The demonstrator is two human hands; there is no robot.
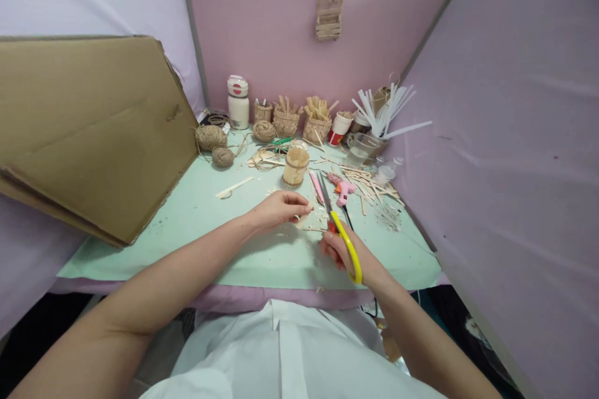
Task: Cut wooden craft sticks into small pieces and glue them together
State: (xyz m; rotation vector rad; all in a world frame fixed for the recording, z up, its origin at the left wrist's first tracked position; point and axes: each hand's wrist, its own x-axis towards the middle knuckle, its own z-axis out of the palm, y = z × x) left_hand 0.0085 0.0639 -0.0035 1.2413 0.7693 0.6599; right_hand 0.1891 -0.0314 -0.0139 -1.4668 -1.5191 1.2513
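My right hand (341, 249) is closed around the yellow-handled scissors (349, 246), whose blades point up and away over the table. Left of the blade tips, my left hand (281, 209) pinches a small pale wooden piece (302, 221) between thumb and fingers. A small round wooden cup (296, 167) with bands at its top and bottom stands upright just beyond my left hand. A pink glue gun (344, 188) lies past the scissors, beside a pink pen-like tool (316, 187) partly hidden by the blades. Small wood scraps lie around both hands.
Loose wooden sticks (369, 184) lie to the right. Twine balls (211, 137), a white bottle (238, 103), woven stick-filled baskets (317, 129) and a tub of white glue sticks (362, 148) line the back. A large cardboard sheet (93, 131) leans at left.
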